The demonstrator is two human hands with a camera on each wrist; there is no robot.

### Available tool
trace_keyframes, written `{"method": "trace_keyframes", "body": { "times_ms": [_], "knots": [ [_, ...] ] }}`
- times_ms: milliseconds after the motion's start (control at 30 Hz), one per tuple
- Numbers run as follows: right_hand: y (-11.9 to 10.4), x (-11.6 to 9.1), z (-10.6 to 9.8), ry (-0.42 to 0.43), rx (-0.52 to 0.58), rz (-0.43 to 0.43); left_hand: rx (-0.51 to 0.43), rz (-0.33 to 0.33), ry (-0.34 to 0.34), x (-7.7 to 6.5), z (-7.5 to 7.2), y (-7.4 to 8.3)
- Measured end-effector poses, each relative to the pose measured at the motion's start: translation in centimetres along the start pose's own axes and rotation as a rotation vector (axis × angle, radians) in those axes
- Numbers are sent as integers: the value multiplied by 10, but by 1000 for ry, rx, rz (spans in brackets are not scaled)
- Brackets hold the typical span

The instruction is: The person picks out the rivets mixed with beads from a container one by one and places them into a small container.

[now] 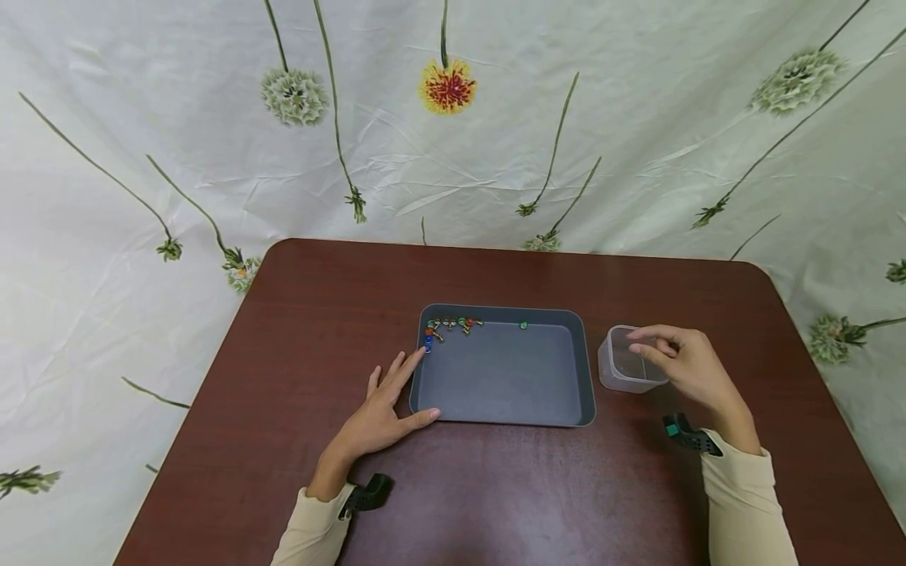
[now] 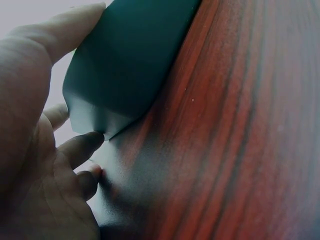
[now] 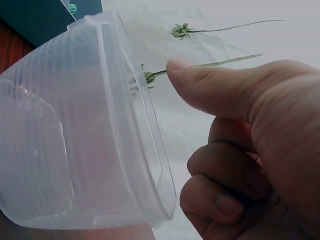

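Note:
A shallow grey tray lies on the table. Along its far left corner are small coloured beads and gold-coloured pieces; a single green bead sits apart near the far wall. My left hand rests at the tray's left side with spread fingers, thumb at the near left corner. In the left wrist view, fingertips touch the tray's wall. Over the clear plastic container is my right hand, thumb and index finger extended slightly apart, other fingers curled. Nothing shows between those fingertips.
The container stands to the right of the tray, its open top facing up, on a dark reddish wooden table. Behind the table hangs a white cloth printed with flowers. A dark band with a device is on each wrist.

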State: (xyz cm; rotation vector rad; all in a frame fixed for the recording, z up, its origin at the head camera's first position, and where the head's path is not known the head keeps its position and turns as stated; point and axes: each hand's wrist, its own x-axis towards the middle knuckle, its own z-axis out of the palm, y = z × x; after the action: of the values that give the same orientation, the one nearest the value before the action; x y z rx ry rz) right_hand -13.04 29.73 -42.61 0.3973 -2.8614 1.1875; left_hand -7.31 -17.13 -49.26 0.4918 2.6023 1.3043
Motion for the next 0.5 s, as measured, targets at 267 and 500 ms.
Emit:
{"method": "trace_keyframes", "body": {
  "times_ms": [267,500],
  "knots": [
    [-6,3,5,-24,4,-2,1,-1,2,0,0,-1],
    [-10,7,9,-39,8,-8,-1,-2,-2,0,0,-1]
  ]
}}
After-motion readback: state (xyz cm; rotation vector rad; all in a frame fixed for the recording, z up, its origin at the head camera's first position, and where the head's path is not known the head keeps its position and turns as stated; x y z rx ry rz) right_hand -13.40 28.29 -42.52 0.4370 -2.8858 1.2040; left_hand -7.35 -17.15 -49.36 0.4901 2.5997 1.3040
